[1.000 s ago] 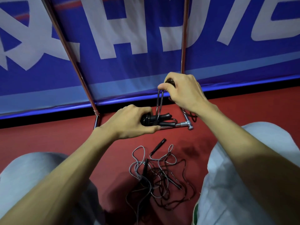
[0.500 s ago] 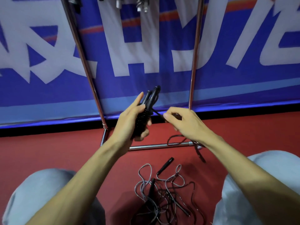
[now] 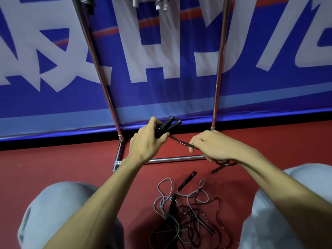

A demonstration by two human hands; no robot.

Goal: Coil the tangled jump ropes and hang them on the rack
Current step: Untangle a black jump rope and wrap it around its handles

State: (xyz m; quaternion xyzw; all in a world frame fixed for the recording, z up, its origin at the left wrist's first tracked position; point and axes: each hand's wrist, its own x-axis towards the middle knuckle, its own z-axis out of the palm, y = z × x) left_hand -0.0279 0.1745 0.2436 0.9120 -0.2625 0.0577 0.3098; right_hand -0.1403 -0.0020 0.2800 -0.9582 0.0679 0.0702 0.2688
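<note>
Since half a second back, the black handles (image 3: 167,125) have tipped from nearly upright to a lean toward the right. The right hand (image 3: 213,146) has drawn a little further right, so the cord (image 3: 179,141) now runs in a line between the two hands. From my seat I see the left hand (image 3: 145,142) curled round both handles, bunched together. The right hand pinches the cord with its fingers curled over it. The rest of that cord hangs in dark loops below the wrist (how many, I cannot make out).

The rack (image 3: 218,69) stands at the far side, its two posts rising in front of a blue banner (image 3: 161,90) with white lettering. Some hanging ends (image 3: 161,5) dangle at the top edge. Nearer, on the red floor (image 3: 53,168) between the knees (image 3: 59,203), lie the tangled ropes (image 3: 186,209), grey and black cords heaped together. One loose handle (image 3: 187,179) sticks out on the far side.
</note>
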